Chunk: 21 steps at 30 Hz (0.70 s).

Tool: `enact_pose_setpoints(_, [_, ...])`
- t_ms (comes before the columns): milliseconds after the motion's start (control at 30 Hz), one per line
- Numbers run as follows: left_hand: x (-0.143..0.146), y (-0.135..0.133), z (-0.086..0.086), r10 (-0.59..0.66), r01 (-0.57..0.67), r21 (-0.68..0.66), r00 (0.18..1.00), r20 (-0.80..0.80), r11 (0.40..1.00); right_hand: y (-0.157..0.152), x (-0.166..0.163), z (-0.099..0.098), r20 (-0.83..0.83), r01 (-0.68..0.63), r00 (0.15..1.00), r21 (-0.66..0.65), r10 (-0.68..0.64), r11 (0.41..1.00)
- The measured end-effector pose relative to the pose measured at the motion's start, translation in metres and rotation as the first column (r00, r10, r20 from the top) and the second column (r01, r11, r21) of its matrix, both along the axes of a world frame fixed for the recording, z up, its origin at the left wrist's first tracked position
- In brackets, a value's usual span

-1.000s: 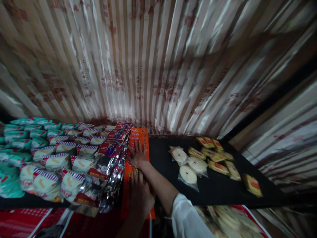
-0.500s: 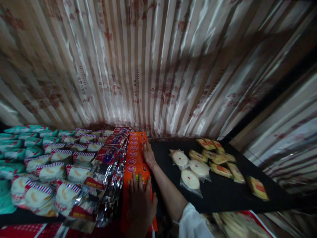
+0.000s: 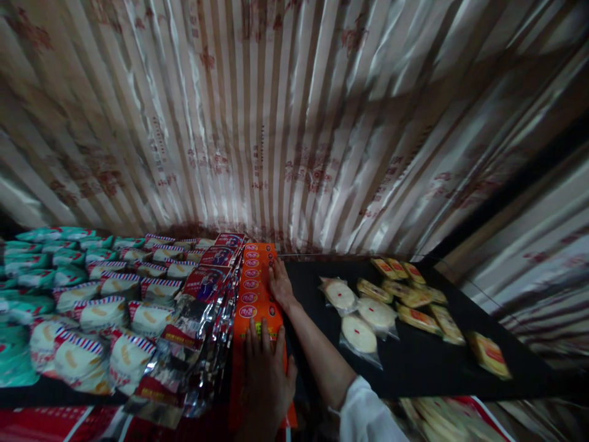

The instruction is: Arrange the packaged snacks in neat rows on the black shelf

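A row of overlapping orange snack packets (image 3: pixel 251 291) with repeated oval logos runs from the front edge of the black table toward the curtain. My left hand (image 3: pixel 267 371) lies palm down on the nearest packet, fingers spread and stretched forward. Along the right side of the row, farther back, rests my right hand (image 3: pixel 280 285), its fingers extended against the packets' edge. Neither hand wraps round anything. Directly left of the orange row stand dark red and silver foil packets (image 3: pixel 202 294), closely overlapped.
White bags with striped tops (image 3: pixel 101 310) and teal bags (image 3: pixel 34 264) fill the left side. On the black tabletop (image 3: pixel 414 362) at right lie three round white packaged discs (image 3: pixel 359 333) and several yellow packets (image 3: pixel 418 318). A striped curtain (image 3: pixel 276 123) hangs behind.
The view has shifted slightly, so the goods appear a little to the right. Both hands keep their places on the orange packets.
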<state>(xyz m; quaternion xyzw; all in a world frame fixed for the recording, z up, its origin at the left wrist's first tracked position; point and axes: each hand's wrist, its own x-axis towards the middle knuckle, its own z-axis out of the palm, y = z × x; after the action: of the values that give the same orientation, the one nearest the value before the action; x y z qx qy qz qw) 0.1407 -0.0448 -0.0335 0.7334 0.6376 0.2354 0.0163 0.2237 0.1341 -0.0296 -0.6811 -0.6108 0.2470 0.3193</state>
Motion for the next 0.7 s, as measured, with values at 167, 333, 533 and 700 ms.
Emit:
enact_pose_setpoints(167, [-0.001, -0.001, 0.002, -0.011, 0.011, -0.004, 1.000, 0.007, 1.000, -0.042, 0.012, -0.006, -0.229, 0.182, 0.958, 0.028, -0.171, 0.983])
enact_pose_setpoints(333, [-0.002, -0.002, 0.007, -0.027, 0.028, 0.009, 0.999, -0.018, 1.000, -0.088, 0.025, -0.019, -0.613, 0.265, 0.766, 0.026, -0.194, 0.964])
enact_pose_setpoints(533, [-0.002, -0.003, 0.010, -0.018, 0.018, 0.008, 0.999, -0.037, 1.000, -0.109, 0.024, -0.023, -0.757, 0.224, 0.642, 0.030, -0.125, 0.974])
enact_pose_setpoints(700, [-0.003, -0.002, 0.008, -0.013, 0.014, 0.008, 0.999, -0.039, 1.000, -0.097, 0.024, -0.026, -0.548, 0.131, 0.830, 0.011, -0.103, 0.991])
